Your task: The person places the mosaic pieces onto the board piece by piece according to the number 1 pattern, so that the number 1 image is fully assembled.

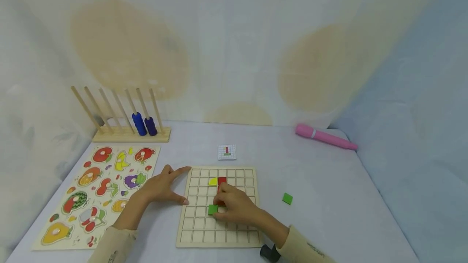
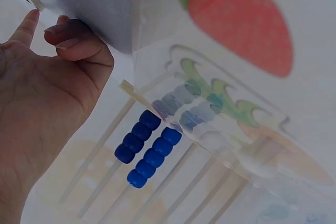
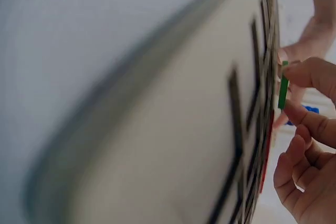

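Observation:
A wooden grid board (image 1: 197,236) lies flat in the middle of the table. My right hand (image 1: 239,206) pinches a green square tile (image 1: 212,210) by its edges, low over the board; the right wrist view shows this green tile (image 3: 283,85) between thumb and finger. A yellow rounded tile (image 1: 213,181) and a red tile (image 1: 222,180) lie side by side on the grid, with more red partly hidden under my right fingers. At the board's left edge my left hand (image 1: 161,188) is spread, thumb and index finger touching the rim.
Another green tile (image 1: 287,198) lies right of the board. Behind the board is a small pattern card (image 1: 226,152). A fruit puzzle board (image 1: 120,177) and a peg stand (image 1: 131,135) with blue beads are at left. A pink wand-shaped object (image 1: 325,137) lies at the back right.

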{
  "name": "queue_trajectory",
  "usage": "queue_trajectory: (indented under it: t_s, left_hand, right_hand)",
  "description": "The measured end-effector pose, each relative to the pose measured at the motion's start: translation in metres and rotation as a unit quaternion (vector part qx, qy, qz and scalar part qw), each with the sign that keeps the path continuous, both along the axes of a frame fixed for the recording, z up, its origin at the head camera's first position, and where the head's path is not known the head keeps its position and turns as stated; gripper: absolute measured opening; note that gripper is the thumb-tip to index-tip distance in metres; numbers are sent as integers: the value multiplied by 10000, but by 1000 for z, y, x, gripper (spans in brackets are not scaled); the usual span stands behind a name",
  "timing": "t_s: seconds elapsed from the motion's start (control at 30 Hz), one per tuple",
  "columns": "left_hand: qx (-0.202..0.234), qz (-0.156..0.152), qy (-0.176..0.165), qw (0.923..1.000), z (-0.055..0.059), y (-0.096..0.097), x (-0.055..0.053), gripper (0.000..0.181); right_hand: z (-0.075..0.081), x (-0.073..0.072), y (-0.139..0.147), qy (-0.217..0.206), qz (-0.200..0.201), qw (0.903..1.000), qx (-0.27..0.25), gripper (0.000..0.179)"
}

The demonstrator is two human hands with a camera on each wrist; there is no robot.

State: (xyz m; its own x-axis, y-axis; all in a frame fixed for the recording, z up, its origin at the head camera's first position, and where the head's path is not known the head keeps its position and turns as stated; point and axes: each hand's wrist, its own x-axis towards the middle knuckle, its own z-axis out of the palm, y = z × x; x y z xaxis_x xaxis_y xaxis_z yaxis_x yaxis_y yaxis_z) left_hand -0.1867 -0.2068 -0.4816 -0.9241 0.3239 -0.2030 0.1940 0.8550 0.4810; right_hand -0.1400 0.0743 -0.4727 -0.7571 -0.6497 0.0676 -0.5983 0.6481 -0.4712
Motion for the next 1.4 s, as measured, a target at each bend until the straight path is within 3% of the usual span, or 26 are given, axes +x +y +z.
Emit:
queue_trajectory:
  t_s: [0.43,0.67,0.87,1.03,1.4]
  left_hand:
    - [40,-111,45,9999,4,3,-5,108]
    - [39,-86,2,10000,3,3,-4,108]
    - [23,-69,-69,9999,3,3,-1,109]
    - [36,-86,-100,9999,3,1,0,110]
    - [11,-107,-97,9999,3,-1,0,110]
  right_hand:
    - [-6,5,-7,818,-36,9962,287,22]
    - [0,8,3,645,-320,9973,170,36]
    - [13,8,40,126,-841,9955,-428,40]
    - [12,7,79,64,-1373,9875,-772,41]
    - [-3,7,149,222,-2517,9661,-532,47]
